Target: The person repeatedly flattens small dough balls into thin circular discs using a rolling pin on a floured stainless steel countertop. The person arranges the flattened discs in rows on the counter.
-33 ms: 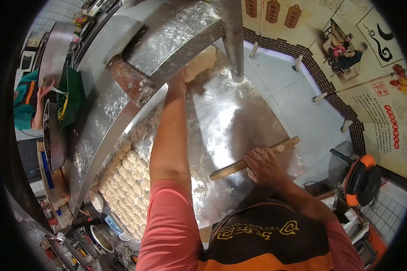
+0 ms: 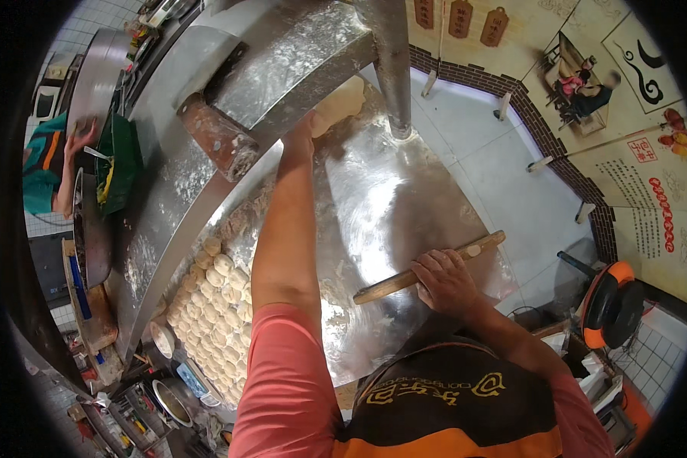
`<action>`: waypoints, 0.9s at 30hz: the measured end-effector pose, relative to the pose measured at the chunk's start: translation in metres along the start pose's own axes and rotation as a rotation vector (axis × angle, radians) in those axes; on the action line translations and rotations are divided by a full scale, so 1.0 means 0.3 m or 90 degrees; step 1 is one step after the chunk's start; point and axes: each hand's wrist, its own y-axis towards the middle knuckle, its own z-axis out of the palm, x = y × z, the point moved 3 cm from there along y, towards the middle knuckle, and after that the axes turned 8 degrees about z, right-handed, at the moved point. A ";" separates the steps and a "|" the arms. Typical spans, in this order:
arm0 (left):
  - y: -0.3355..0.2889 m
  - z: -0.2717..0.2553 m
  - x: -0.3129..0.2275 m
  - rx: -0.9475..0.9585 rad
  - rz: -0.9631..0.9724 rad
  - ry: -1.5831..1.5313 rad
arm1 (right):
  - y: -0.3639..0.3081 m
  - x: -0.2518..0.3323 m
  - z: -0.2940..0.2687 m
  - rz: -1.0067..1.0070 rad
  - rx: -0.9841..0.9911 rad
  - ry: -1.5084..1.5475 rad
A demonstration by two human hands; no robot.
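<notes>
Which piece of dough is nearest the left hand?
The big slab at the table's far end, by the left hand. The others, small round lumps, are clustered closer to the person.

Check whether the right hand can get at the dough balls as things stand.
Probably not: the right hand rests on the wooden stick, and the left arm stretches between that hand and the dough balls.
</notes>
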 end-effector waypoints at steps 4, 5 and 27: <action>0.170 -0.077 0.175 0.015 0.346 0.270 | 0.014 0.013 -0.017 -0.029 -0.003 0.006; 0.170 -0.066 0.162 0.023 0.392 0.345 | 0.011 0.009 -0.012 -0.028 -0.008 0.004; -1.106 -0.935 -0.319 -0.095 0.077 0.686 | -0.010 0.034 0.026 0.023 0.014 -0.044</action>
